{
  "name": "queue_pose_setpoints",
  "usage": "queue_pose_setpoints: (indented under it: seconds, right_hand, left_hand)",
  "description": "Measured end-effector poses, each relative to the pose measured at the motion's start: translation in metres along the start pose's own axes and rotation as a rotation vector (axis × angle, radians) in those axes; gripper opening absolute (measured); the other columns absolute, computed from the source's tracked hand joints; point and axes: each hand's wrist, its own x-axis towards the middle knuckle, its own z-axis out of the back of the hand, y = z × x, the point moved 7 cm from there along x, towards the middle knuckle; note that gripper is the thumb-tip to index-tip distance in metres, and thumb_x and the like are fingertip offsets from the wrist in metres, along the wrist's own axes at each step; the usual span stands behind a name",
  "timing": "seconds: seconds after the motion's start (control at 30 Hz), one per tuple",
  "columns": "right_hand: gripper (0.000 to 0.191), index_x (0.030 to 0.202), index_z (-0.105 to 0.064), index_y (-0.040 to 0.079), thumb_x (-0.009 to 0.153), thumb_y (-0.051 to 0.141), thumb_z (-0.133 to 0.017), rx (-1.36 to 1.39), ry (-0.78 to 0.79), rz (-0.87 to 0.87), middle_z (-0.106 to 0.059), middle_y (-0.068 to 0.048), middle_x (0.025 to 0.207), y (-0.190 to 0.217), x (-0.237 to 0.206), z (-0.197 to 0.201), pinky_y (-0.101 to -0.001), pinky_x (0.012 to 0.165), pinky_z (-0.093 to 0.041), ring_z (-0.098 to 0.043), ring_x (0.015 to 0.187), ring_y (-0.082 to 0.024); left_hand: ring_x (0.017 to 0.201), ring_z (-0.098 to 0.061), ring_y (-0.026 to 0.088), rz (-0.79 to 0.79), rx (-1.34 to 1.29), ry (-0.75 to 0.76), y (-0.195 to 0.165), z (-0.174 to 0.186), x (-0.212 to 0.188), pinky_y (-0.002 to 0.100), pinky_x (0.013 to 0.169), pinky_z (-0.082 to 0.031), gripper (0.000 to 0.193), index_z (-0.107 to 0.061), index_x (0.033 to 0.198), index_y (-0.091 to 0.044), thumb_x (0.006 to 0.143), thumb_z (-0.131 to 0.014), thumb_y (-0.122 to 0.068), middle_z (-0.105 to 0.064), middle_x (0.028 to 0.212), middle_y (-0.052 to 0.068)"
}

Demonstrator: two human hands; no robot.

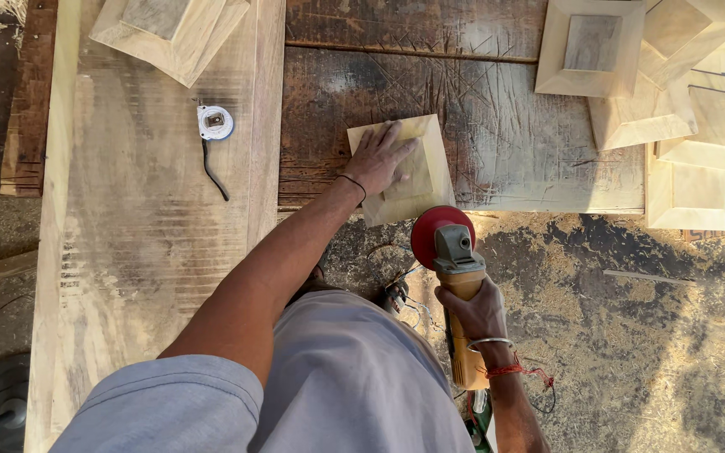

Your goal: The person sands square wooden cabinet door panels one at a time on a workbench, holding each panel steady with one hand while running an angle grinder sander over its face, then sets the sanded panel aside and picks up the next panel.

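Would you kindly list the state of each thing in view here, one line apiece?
Left hand: flat, pressing on the block.
Square wooden block: lying flat at the bench edge, held down.
Right hand: gripped around the grinder body.
Angle grinder: held below the bench edge, red disc near the block; whether it spins cannot be told.
Tape measure: lying on the plank, closed, strap loose.
Stacked wooden blocks: piled loosely, untouched.

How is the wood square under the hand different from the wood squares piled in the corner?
The wood square under the left hand lies alone at the bench edge; the piled squares overlap, untouched. The lone one sits beside the grinder in the right hand; the pile lies farther off. All are pale with raised centres.
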Motion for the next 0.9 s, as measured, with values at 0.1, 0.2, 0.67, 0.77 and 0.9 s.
queue_pose_setpoints:
  seconds: [0.1,0.2,0.67,0.77,0.9]
  right_hand:
    - [0.049,0.1,-0.069,-0.003,0.068,0.031,-0.084,0.034,0.022,0.019,-0.077,-0.014,0.083,0.007,0.009,-0.011,-0.0358,0.064,-0.061,-0.074,0.067,-0.022]
    - [0.051,0.1,-0.069,-0.003,0.068,0.033,-0.083,0.009,0.025,0.026,-0.077,-0.015,0.084,0.016,0.017,-0.016,-0.0358,0.066,-0.062,-0.076,0.069,-0.022]
    - [0.053,0.1,-0.07,-0.003,0.067,0.037,-0.082,-0.034,0.058,0.021,-0.077,-0.016,0.082,0.035,0.019,-0.022,-0.0369,0.065,-0.061,-0.076,0.068,-0.023]
    - [0.051,0.098,-0.07,-0.005,0.069,0.035,-0.082,-0.005,0.003,-0.033,-0.076,-0.016,0.081,0.021,0.029,-0.002,-0.0368,0.064,-0.061,-0.075,0.066,-0.023]
    - [0.049,0.1,-0.071,-0.003,0.069,0.033,-0.082,0.06,-0.012,-0.033,-0.076,-0.014,0.082,0.02,0.033,0.006,-0.036,0.062,-0.061,-0.074,0.066,-0.022]
  left_hand:
    - [0.158,0.0,0.031,0.046,0.024,0.09,0.003,-0.012,0.003,0.055,0.128,-0.004,0.077,-0.022,0.162,-0.035,0.096,-0.06,-0.052,0.001,0.171,0.011]
    - [0.159,0.002,0.029,0.078,0.014,0.121,0.003,-0.014,0.004,0.054,0.13,-0.003,0.078,-0.02,0.163,-0.038,0.096,-0.06,-0.049,0.003,0.173,0.008]
    - [0.159,0.004,0.028,0.081,0.021,0.111,-0.001,-0.01,0.003,0.055,0.13,-0.002,0.081,-0.022,0.162,-0.041,0.092,-0.063,-0.049,0.004,0.173,0.006]
    - [0.159,0.004,0.028,0.08,0.021,0.115,-0.001,-0.012,0.004,0.055,0.13,-0.002,0.081,-0.021,0.162,-0.041,0.092,-0.063,-0.05,0.004,0.173,0.006]
    - [0.158,0.003,0.029,0.067,0.033,0.098,-0.002,-0.012,0.006,0.056,0.13,-0.002,0.081,-0.02,0.162,-0.041,0.093,-0.062,-0.05,0.004,0.173,0.007]
